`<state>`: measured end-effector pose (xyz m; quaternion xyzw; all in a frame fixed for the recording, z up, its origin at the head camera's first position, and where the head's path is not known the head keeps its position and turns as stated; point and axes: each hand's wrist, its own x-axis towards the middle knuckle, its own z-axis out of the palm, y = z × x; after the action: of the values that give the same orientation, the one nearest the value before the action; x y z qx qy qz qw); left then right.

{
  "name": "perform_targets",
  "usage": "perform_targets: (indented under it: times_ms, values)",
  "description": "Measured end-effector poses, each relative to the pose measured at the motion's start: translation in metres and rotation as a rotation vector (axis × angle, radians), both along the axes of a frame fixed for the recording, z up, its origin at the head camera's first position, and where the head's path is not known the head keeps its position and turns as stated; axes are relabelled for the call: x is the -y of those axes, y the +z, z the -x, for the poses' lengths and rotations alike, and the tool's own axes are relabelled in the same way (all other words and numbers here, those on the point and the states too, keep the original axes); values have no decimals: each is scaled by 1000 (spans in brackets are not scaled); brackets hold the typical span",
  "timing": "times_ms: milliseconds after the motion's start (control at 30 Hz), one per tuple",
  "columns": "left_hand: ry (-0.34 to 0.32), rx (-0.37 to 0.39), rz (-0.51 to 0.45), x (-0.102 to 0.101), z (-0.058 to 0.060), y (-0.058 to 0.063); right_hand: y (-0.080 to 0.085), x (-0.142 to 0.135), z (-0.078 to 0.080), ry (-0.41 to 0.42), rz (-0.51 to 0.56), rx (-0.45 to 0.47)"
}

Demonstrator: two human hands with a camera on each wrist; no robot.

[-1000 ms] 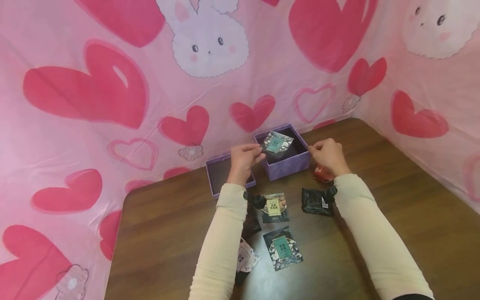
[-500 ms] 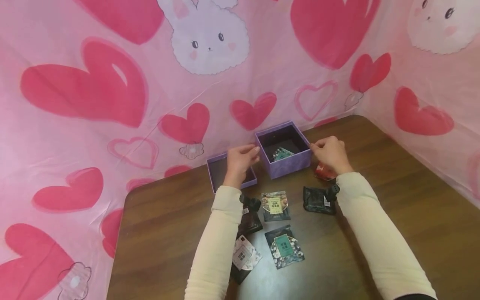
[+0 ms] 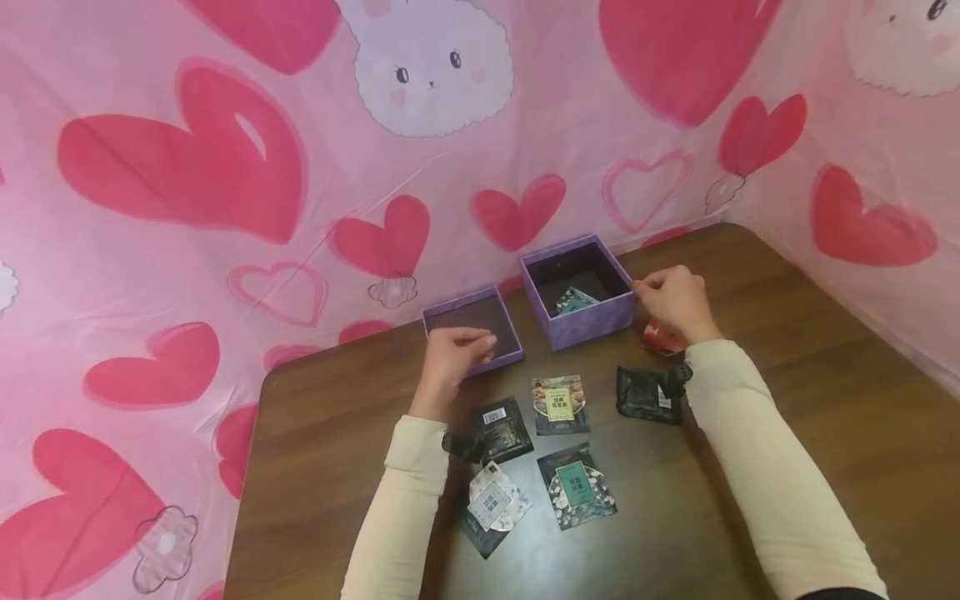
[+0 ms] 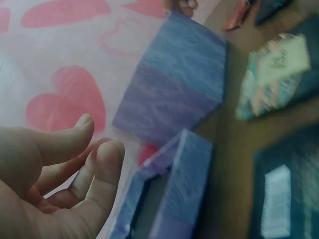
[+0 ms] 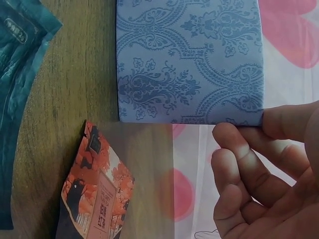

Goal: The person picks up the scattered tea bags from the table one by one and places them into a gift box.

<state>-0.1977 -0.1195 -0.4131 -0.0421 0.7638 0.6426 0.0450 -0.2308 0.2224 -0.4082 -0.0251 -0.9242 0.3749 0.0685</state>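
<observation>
A purple patterned box (image 3: 592, 323) stands uncovered at the back of the table, a green-labelled sachet (image 3: 575, 300) lying inside it. My right hand (image 3: 677, 302) pinches the box's right front corner between thumb and fingers, as the right wrist view shows against the patterned wall (image 5: 189, 64). Over the box's lid (image 3: 468, 310), which lies inside up to the left, hovers my left hand (image 3: 453, 360). Its fingers are loosely curled, with nothing between thumb and fingertips (image 4: 110, 154) in the left wrist view.
In front lie a yellow-labelled sachet (image 3: 560, 405), a green-labelled one (image 3: 576, 487) and a pale-labelled one (image 3: 491, 504). A black sachet with a barcode (image 3: 506, 429) lies left; another dark sachet (image 3: 645, 394) and a red one (image 3: 662, 337) lie right. A pink curtain (image 3: 300, 150) hangs behind.
The left hand held the green-labelled sachet over the box; the sachet dropped inside, and the hand moved left and toward me. The right hand stays at the box's corner.
</observation>
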Motion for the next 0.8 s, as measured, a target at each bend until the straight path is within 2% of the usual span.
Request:
perform_targets:
  times_ms: [100, 200, 267, 367, 433, 500, 633, 800]
  values:
    - [-14, 4, 21, 8, -11, -7, 1, -1, -1, -5, -9, -7]
    - [-41, -17, 137, 16, -24, -12, 3, -3, -1, -5, -12, -7]
    - [-72, -44, 286, 21, -34, -15, 3, -3, -1, -2, -6, 3]
    - [-135, -116, 570, 26, -49, -18, 4, -3, -3, 2, -1, 15]
    - [-171, -151, 718, 28, -56, -20, 4, -4, -3, 2, 3, 15]
    - [-199, -170, 819, 29, -60, -22, 4, -4, -4, -1, 1, 11]
    - [-227, -141, 888, 32, -62, -28, 4, -2, -4, -2, -5, 4]
    - [-189, -124, 904, 36, -63, -37, 1, 0, -4, 9, -9, 1]
